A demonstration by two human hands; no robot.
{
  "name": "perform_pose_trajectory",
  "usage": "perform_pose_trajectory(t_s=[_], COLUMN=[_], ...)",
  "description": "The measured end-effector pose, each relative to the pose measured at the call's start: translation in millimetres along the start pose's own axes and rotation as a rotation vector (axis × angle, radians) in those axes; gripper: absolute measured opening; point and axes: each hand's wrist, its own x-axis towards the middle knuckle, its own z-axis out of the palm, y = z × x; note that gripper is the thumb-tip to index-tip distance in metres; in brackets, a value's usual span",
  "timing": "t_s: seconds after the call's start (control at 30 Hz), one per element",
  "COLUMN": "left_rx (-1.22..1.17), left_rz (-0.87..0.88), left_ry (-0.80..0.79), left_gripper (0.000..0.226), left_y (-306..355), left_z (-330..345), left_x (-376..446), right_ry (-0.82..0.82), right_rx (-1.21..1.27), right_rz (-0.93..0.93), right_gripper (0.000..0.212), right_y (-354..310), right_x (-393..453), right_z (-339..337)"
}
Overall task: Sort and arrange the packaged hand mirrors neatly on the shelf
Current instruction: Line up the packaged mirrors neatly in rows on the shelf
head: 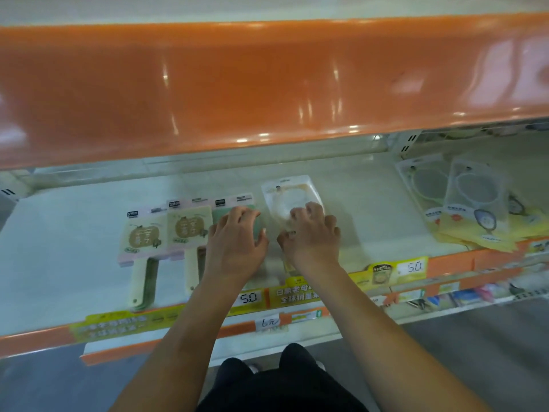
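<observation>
Both hands reach onto the pale shelf (59, 221). The left hand (236, 242) lies palm down with fingers curled over a green-backed packaged hand mirror (234, 208), the third in a row. Just left of that hand lie 2 more packaged mirrors with square heads and long handles: the nearer cream one (188, 227) touches the green one's pack, and the pink-edged one (142, 239) sits beside it further left.

The right hand (312, 233) rests on a clear-packed round mirror (289, 194), fingertips bent onto the plastic; whether it grips or only presses cannot be told.

Well to the right of the right hand, a loose pile of yellow-carded round mirrors (463, 209) overlaps at tilted angles.

Below both wrists, yellow price strips (411, 267) marked 5.0 line the shelf's orange edge.
</observation>
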Motion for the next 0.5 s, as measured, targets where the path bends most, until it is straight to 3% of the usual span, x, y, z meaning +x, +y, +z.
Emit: perform_pose_trajectory(t_s=[0.5], left_rx=[0.000], left_rz=[-0.018], left_ry=[0.003], left_gripper=[0.039], left_y=[12.7], left_z=[13.5], left_x=[-5.6], right_ry=[-0.099], right_rx=[-0.021], right_rz=[-0.124], right_gripper=[0.049], right_y=[16.6], right_x=[-0.3], right_z=[-1.4])
